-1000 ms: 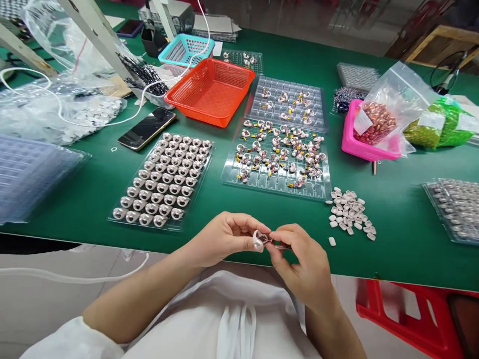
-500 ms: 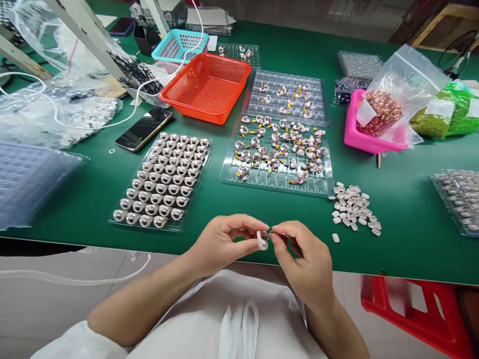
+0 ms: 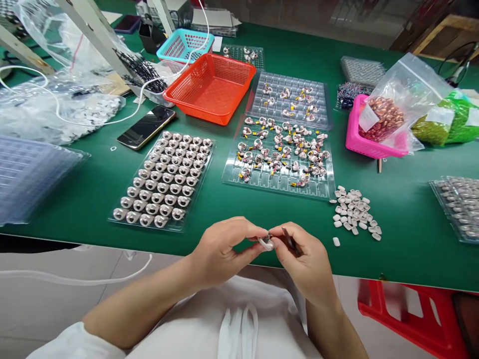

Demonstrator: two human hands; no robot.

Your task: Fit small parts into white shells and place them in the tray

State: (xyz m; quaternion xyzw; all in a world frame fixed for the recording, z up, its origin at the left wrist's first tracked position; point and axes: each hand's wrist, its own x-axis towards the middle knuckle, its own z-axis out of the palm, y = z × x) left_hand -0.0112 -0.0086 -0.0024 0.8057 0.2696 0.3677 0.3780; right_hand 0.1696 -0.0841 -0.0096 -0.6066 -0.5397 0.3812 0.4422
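Low over the table's near edge, my left hand (image 3: 228, 249) pinches a small white curved earphone shell (image 3: 266, 244) between thumb and fingertips. Small dark parts show at the shell's upper side. From the right, the thumb and forefinger of my right hand (image 3: 305, 264) close in at the same shell and touch it. A slim dark tool, apparently tweezers (image 3: 289, 240), lies tucked in my right fingers. Beyond my hands, a clear tray (image 3: 232, 178) carries loose white earphone parts with yellow and red bits. Left of it, another tray (image 3: 175, 227) holds rows of silvery-beige shells.
Small white caps (image 3: 354, 212) lie piled to the right. Farther back stand a red basket (image 3: 213, 94), a blue basket (image 3: 183, 45) and a pink basket (image 3: 374, 147) with a bag of copper-coloured parts. A phone (image 3: 146, 127) lies left, near stacked trays (image 3: 33, 179).
The shell has turned between my fingers, and my hands have come closer together around it. The dark tool in my right hand has swung upward, back from the shell.
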